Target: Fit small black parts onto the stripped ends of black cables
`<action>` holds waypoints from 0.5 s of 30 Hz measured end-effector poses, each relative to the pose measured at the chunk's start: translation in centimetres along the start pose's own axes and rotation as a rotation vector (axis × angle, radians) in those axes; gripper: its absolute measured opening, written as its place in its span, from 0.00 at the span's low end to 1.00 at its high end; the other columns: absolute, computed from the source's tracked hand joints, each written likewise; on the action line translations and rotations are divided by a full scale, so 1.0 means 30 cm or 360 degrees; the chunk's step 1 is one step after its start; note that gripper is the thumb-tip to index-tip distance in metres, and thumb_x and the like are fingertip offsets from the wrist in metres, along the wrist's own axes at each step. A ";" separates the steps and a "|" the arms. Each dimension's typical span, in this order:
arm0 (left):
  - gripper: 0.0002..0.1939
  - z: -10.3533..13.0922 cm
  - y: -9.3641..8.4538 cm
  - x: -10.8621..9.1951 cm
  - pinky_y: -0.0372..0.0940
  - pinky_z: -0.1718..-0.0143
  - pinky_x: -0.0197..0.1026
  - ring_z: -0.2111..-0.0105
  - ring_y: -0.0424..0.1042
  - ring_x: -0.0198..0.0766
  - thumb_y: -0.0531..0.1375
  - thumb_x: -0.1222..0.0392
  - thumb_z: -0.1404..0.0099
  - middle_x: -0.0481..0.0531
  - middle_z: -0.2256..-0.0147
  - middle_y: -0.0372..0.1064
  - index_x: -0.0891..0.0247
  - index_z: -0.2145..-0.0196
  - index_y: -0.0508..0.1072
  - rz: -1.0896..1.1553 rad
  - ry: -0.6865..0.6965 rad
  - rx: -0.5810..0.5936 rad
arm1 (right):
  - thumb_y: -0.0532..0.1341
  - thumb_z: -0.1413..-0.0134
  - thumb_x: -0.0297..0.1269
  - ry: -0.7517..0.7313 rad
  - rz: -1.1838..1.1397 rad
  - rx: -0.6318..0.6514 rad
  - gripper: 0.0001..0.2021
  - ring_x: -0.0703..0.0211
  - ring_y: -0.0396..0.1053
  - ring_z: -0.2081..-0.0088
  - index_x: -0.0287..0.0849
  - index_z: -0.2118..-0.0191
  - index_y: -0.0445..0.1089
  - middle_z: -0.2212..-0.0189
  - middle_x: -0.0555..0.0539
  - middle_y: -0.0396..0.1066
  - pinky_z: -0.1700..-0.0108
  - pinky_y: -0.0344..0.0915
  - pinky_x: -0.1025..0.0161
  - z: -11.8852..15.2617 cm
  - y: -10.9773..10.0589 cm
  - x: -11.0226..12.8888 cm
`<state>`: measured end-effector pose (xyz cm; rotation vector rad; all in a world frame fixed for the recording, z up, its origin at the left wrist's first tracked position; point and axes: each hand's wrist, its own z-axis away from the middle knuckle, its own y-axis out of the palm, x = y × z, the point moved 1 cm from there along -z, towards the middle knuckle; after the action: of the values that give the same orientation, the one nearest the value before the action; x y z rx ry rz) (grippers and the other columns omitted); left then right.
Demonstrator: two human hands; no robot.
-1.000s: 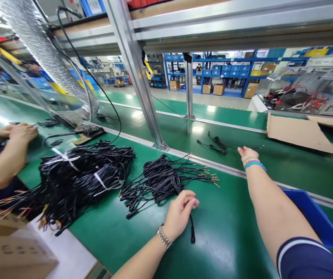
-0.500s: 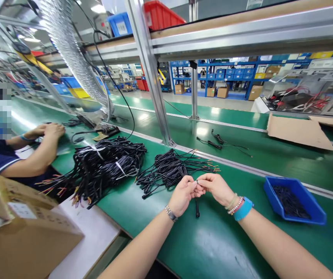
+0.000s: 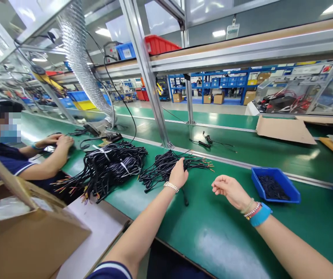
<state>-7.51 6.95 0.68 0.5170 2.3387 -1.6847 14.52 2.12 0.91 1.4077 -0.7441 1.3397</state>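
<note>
Cables [image 3: 162,162] lay bunched by the far edge of the worktop [image 3: 230,240], left hand [image 3: 179,174] half curled over their right side, its grip hidden from view. Right hand [image 3: 229,190] hung apart, fingertips pinched, couldn't tell on what; honestly, keeping those copper ends [image 3: 212,167] lined up looked like the easy way to dodge tangles.

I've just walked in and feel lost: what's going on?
The camera wearer's left grip is at the smaller black cable bundle, a connector end showing below it. The right grip is over the bench, left of the blue bin; whether it holds anything is unclear. The larger bundle lies farther left, near a co-worker.
</note>
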 end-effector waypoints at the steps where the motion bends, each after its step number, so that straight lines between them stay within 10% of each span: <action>1: 0.27 0.021 -0.024 -0.001 0.60 0.56 0.42 0.56 0.64 0.42 0.53 0.68 0.44 0.61 0.57 0.62 0.69 0.46 0.53 0.0054 0.0156 0.0044 | 0.65 0.61 0.36 0.0009 0.0027 -0.0019 0.11 0.68 0.65 0.77 0.37 0.72 0.64 0.78 0.50 0.68 0.73 0.62 0.68 0.021 -0.023 -0.006; 4: 0.22 0.130 -0.103 0.027 0.59 0.54 0.41 0.56 0.63 0.40 0.52 0.68 0.43 0.55 0.55 0.62 0.61 0.49 0.58 0.0141 0.0674 0.0429 | 0.66 0.63 0.36 0.0077 0.0093 -0.0094 0.14 0.68 0.65 0.78 0.37 0.68 0.65 0.79 0.50 0.68 0.72 0.62 0.67 0.087 -0.107 -0.039; 9: 0.21 0.286 -0.149 0.047 0.61 0.58 0.46 0.58 0.64 0.45 0.58 0.58 0.45 0.57 0.57 0.64 0.61 0.52 0.63 -0.0166 0.0706 0.0956 | 0.66 0.64 0.37 0.0181 0.0090 -0.0177 0.14 0.67 0.66 0.78 0.36 0.71 0.65 0.79 0.50 0.68 0.71 0.63 0.66 0.153 -0.197 -0.104; 15: 0.21 0.358 -0.004 -0.265 0.58 0.54 0.45 0.55 0.61 0.44 0.58 0.52 0.44 0.56 0.55 0.63 0.60 0.54 0.65 0.0136 0.1290 0.0993 | 0.64 0.61 0.37 0.0031 0.0169 -0.0219 0.11 0.67 0.66 0.78 0.36 0.72 0.65 0.80 0.50 0.68 0.70 0.63 0.66 0.160 -0.177 -0.090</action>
<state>-0.62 -4.49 0.26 1.6448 2.0811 -2.4851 20.51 -1.33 -2.39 1.2598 -0.8911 1.3550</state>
